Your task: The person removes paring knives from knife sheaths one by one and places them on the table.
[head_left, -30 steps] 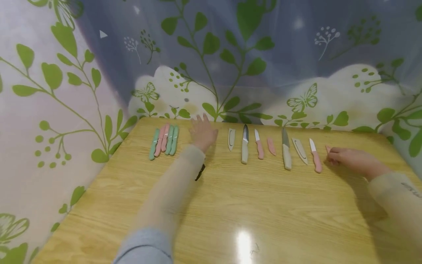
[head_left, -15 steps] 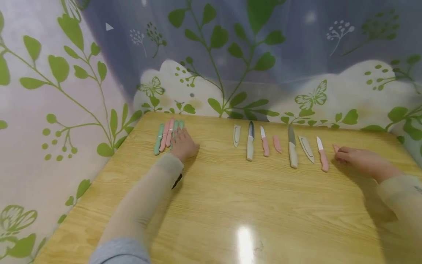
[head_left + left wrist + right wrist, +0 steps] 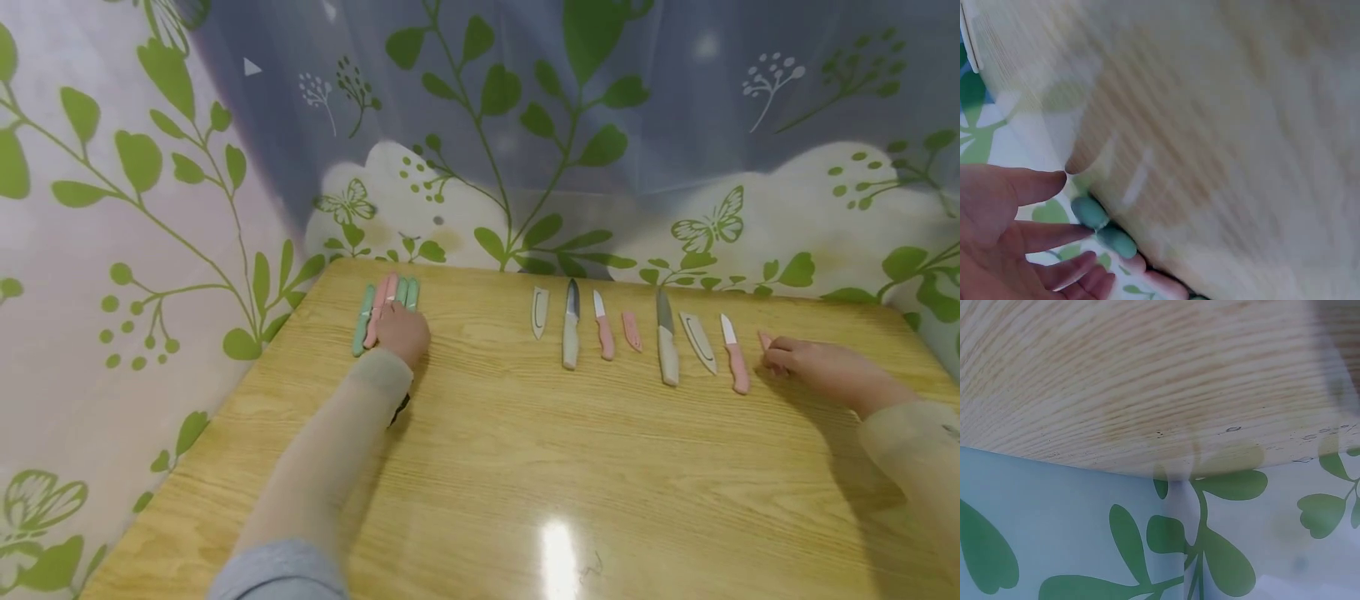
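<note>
At the left of the wooden table, my left hand (image 3: 403,332) reaches over a row of sheathed pink (image 3: 377,304) and green knives (image 3: 363,321). In the left wrist view its fingers are loosely extended beside two green knife ends (image 3: 1116,241), the index fingertip right at them and the thumb apart. My right hand (image 3: 821,367), at the right, pinches a small pink knife sheath (image 3: 764,339), mostly hidden by the fingers. Left of that hand lies a bare pink-handled knife (image 3: 737,367). The right wrist view shows neither hand nor sheath.
Between my hands lie a beige sheath (image 3: 540,312), a beige-handled knife (image 3: 571,333), a pink-handled knife (image 3: 604,333), a pink sheath (image 3: 632,331), a larger beige-handled knife (image 3: 667,350) and another beige sheath (image 3: 698,342). A leaf-patterned curtain (image 3: 450,217) borders the table's back edge.
My left hand has moved left from the bare tabletop to the row of sheathed knives, and its spread fingers have drawn in. The right hand keeps its place at the pink sheath.
</note>
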`<state>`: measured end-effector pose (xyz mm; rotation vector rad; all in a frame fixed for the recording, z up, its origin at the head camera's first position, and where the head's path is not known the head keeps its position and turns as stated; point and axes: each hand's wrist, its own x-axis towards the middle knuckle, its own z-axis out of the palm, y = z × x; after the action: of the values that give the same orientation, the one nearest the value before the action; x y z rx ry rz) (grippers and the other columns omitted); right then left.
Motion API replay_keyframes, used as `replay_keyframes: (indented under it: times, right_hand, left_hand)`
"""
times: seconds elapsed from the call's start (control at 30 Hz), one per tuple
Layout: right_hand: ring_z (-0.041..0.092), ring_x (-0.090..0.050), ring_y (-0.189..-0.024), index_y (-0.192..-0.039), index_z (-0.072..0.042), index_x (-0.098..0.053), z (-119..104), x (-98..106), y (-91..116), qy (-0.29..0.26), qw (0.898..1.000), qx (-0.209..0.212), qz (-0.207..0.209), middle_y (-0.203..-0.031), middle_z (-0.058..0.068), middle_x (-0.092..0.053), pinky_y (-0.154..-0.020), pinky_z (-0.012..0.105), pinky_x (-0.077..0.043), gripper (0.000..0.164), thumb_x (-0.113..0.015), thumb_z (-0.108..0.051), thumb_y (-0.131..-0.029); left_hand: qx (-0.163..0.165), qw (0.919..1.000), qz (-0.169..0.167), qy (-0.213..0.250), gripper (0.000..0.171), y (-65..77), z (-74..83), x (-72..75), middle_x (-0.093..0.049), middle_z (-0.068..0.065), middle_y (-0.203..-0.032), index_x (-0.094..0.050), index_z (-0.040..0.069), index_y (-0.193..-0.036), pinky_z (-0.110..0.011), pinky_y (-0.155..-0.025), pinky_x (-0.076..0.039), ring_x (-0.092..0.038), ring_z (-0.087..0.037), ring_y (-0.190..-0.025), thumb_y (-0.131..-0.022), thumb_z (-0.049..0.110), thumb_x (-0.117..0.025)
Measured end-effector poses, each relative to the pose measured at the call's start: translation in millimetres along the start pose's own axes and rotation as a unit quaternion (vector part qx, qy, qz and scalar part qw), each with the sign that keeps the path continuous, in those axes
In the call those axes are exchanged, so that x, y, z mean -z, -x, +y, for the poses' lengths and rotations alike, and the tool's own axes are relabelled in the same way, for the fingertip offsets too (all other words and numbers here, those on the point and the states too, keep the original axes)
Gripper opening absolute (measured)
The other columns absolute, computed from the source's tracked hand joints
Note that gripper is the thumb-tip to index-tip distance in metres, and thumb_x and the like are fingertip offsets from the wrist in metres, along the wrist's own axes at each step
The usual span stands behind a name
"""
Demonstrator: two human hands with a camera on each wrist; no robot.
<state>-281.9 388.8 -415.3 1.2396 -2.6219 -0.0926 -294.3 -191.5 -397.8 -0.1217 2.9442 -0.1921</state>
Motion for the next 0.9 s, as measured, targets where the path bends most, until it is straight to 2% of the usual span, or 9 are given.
replay_keyframes:
  times: [0.1,0.2,0.33,0.37,0.5,0.57,0.6,0.73,0.9]
  right_hand:
    - [-0.004,-0.027,-0.066,-0.075,-0.021,-0.045,-0.1,0.7,1.2,0.001,1.0,-0.006,-0.005,-0.078,-0.011,-0.033,-0.058,0.02,-0.027,0.041,-0.072,0.01,-0.072]
    - [-0.003,-0.027,-0.066,-0.075,-0.021,-0.045,-0.7,1.9,1.4,0.001,1.0,-0.011,-0.011,-0.078,-0.012,-0.032,-0.058,0.02,-0.026,0.042,-0.072,0.01,-0.072]
    - [-0.002,-0.028,-0.066,-0.076,-0.022,-0.045,-1.0,3.7,0.1,0.004,1.0,-0.017,-0.019,-0.079,-0.012,-0.032,-0.058,0.021,-0.027,0.041,-0.07,0.011,-0.073]
    - [-0.002,-0.029,-0.066,-0.076,-0.022,-0.046,-0.9,4.1,-0.3,0.006,1.0,-0.018,-0.019,-0.079,-0.012,-0.032,-0.058,0.021,-0.027,0.041,-0.07,0.011,-0.073]
    - [-0.001,-0.029,-0.065,-0.075,-0.022,-0.047,-0.2,4.2,-2.2,0.008,1.0,-0.013,-0.011,-0.079,-0.011,-0.033,-0.056,0.021,-0.028,0.041,-0.071,0.011,-0.072]
    - [-0.001,-0.03,-0.065,-0.075,-0.021,-0.047,0.4,4.2,-3.5,0.007,1.0,-0.009,-0.007,-0.079,-0.011,-0.034,-0.056,0.021,-0.029,0.04,-0.072,0.01,-0.072]
    - [-0.001,-0.03,-0.065,-0.075,-0.021,-0.048,0.7,4.0,-4.2,0.005,1.0,-0.007,-0.006,-0.079,-0.011,-0.034,-0.056,0.021,-0.029,0.04,-0.072,0.01,-0.072]
    - [0.0,-0.031,-0.065,-0.077,-0.022,-0.048,0.6,4.3,-4.6,0.002,1.0,-0.013,-0.017,-0.079,-0.011,-0.035,-0.057,0.022,-0.03,0.039,-0.07,0.01,-0.073]
    - [-0.001,-0.031,-0.065,-0.076,-0.022,-0.047,0.1,2.8,-1.5,0.003,1.0,-0.017,-0.027,-0.079,-0.011,-0.035,-0.056,0.021,-0.03,0.038,-0.072,0.007,-0.074]
  left_hand:
    - [0.021,0.9995,0.019,0.014,0.037,-2.4,-1.0,3.7,-0.047,-0.032,-0.135,-0.057,-0.007,-0.125,-0.049,-0.078,-0.056,-0.046,-0.041,-0.125,-0.104,0.01,-0.031]
    - [0.012,0.9985,0.023,0.049,0.035,-4.7,-4.9,5.8,-0.054,-0.029,-0.13,-0.059,-0.008,-0.12,-0.045,-0.094,-0.05,-0.049,-0.04,-0.125,-0.104,0.007,-0.033]
    - [-0.006,0.9995,0.015,0.028,0.031,-15.3,-7.2,3.2,-0.064,-0.023,-0.118,-0.062,-0.007,-0.114,-0.041,-0.105,-0.043,-0.055,-0.037,-0.121,-0.103,0.007,-0.037]
    - [-0.003,0.9991,0.026,0.032,0.03,-25.0,-8.6,-4.7,-0.066,-0.022,-0.113,-0.064,-0.005,-0.11,-0.039,-0.101,-0.046,-0.058,-0.036,-0.116,-0.102,0.007,-0.038]
    - [0.015,0.9968,0.017,0.076,0.027,-33.3,-7.6,-6.7,-0.068,-0.018,-0.106,-0.065,-0.003,-0.107,-0.035,-0.082,-0.054,-0.064,-0.029,-0.099,-0.099,0.01,-0.043]
    - [0.021,0.9939,0.017,0.107,0.026,-32.9,-7.3,-5.2,-0.068,-0.017,-0.106,-0.063,-0.003,-0.109,-0.035,-0.08,-0.054,-0.064,-0.027,-0.095,-0.098,0.01,-0.043]
    - [0.023,0.993,-0.001,0.116,0.027,-25.6,-5.4,2.7,-0.066,-0.017,-0.11,-0.061,-0.005,-0.113,-0.035,-0.083,-0.054,-0.064,-0.026,-0.098,-0.099,0.01,-0.043]
    - [-0.005,0.995,-0.009,0.1,0.028,-18.9,-3.3,5.5,-0.065,-0.016,-0.113,-0.062,-0.005,-0.109,-0.038,-0.103,-0.043,-0.062,-0.026,-0.105,-0.099,0.013,-0.043]
    - [-0.023,0.9953,-0.003,0.094,0.035,-15.4,1.3,1.6,-0.062,-0.022,-0.116,-0.062,-0.009,-0.107,-0.044,-0.1,-0.045,-0.061,-0.033,-0.107,-0.1,0.014,-0.038]
